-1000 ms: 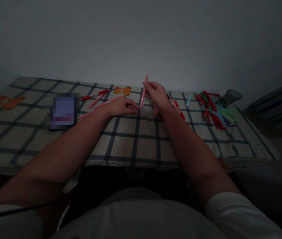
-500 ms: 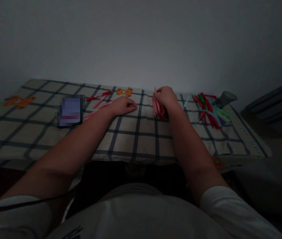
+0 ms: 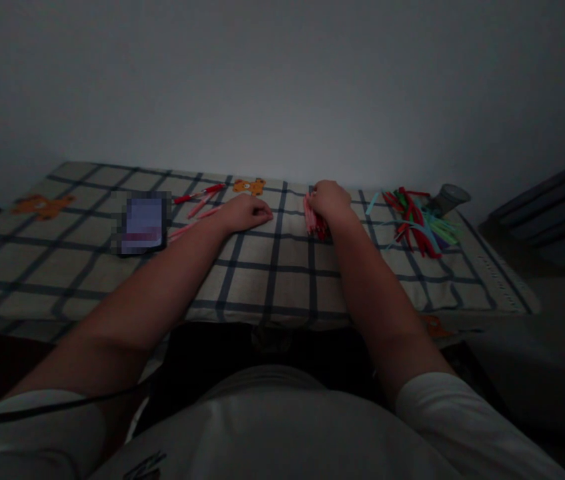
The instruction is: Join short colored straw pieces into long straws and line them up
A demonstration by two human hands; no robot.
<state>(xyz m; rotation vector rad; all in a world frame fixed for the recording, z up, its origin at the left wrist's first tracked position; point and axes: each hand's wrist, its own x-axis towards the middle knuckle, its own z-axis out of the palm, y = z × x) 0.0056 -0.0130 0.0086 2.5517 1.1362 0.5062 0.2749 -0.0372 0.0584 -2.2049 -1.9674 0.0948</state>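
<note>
My right hand (image 3: 331, 200) is bent over a bundle of thin pink and red strips (image 3: 315, 220) on the checked tablecloth. Its fingers are closed at the far end of the bundle and partly hide it; what the strips are made of cannot be told. To the left, my left hand (image 3: 247, 213) rests on the cloth with curled fingers, and nothing shows in them. Beside that wrist lie several pink strips (image 3: 196, 208), partly covered by my forearm, and slim red pen-like sticks (image 3: 212, 189).
A dark-edged device with a blurred screen (image 3: 143, 223) lies on the left of the tablecloth (image 3: 242, 280). At the right is a loose pile of red, green, blue and purple strips (image 3: 420, 223), beside a tipped grey cup (image 3: 450, 197). A wall (image 3: 272, 87) stands behind the table.
My right hand has shifted slightly left and lower onto the bundle. The pink strip that stuck up by its fingers no longer rises above them. My left hand has hardly moved.
</note>
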